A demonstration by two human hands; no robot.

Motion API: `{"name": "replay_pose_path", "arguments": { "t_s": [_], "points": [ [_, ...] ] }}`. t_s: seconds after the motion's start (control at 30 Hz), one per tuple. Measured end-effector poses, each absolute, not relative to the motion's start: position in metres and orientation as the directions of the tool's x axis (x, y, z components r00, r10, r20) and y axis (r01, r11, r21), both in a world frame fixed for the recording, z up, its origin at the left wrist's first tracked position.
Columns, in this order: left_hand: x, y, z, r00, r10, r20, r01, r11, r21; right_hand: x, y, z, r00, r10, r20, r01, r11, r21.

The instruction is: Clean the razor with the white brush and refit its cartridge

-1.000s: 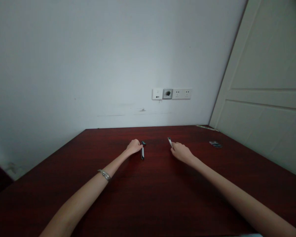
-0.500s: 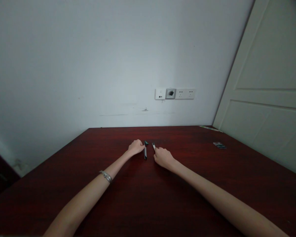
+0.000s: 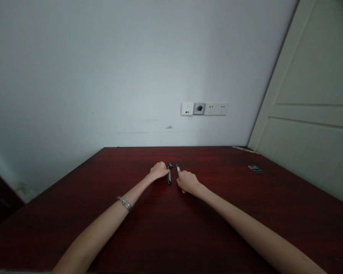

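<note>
On the dark red table (image 3: 148,236), my left hand (image 3: 159,170) is closed on a slim razor-like item (image 3: 169,178) with a dark green head, which points toward the wall. My right hand (image 3: 188,182) is closed round a thin, light-coloured stick-like tool (image 3: 178,168) with a dark tip. The tool's far end shows beyond the fingers and a small pale end shows below them. A narrow gap separates the two items, which lie roughly side by side. What each tool is exactly is too small to tell.
A small clear packet with dark parts (image 3: 255,169) lies at the right of the table. A thin pale strip (image 3: 245,150) rests at the back right corner. Behind stands a white wall with sockets (image 3: 216,109); a pale door (image 3: 308,140) is on the right.
The pale lower end of the right-hand tool now shows below my right hand. Both hands keep their closed hold, and the view has shifted slightly.
</note>
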State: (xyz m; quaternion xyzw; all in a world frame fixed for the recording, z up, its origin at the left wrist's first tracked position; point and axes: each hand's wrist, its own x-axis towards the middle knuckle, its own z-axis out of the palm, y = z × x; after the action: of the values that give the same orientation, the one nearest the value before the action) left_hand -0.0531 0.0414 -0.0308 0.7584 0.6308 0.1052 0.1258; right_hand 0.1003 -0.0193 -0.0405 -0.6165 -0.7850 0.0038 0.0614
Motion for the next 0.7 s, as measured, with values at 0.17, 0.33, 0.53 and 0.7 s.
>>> {"name": "replay_pose_path", "arguments": {
  "t_s": [0.17, 0.33, 0.53, 0.7],
  "points": [
    [-0.051, 0.042, -0.031, 0.175, 0.984, -0.027, 0.937, -0.158, 0.312, 0.106, -0.018, -0.042, -0.243, 0.963, 0.115, 0.963, 0.253, -0.089],
    [-0.052, 0.047, -0.031, 0.160, 0.986, -0.035, 0.936, -0.141, 0.324, 0.140, -0.013, -0.039, -0.223, 0.955, 0.198, 0.964, 0.245, -0.099],
    [-0.064, 0.062, -0.027, 0.115, 0.993, -0.023, 0.920, -0.098, 0.380, 0.245, 0.002, -0.047, -0.118, 0.880, 0.460, 0.958, 0.222, -0.179],
    [-0.081, 0.083, -0.033, 0.071, 0.997, 0.008, 0.870, -0.066, 0.489, 0.363, 0.011, -0.069, 0.011, 0.780, 0.625, 0.963, 0.160, -0.218]
  ]
}}
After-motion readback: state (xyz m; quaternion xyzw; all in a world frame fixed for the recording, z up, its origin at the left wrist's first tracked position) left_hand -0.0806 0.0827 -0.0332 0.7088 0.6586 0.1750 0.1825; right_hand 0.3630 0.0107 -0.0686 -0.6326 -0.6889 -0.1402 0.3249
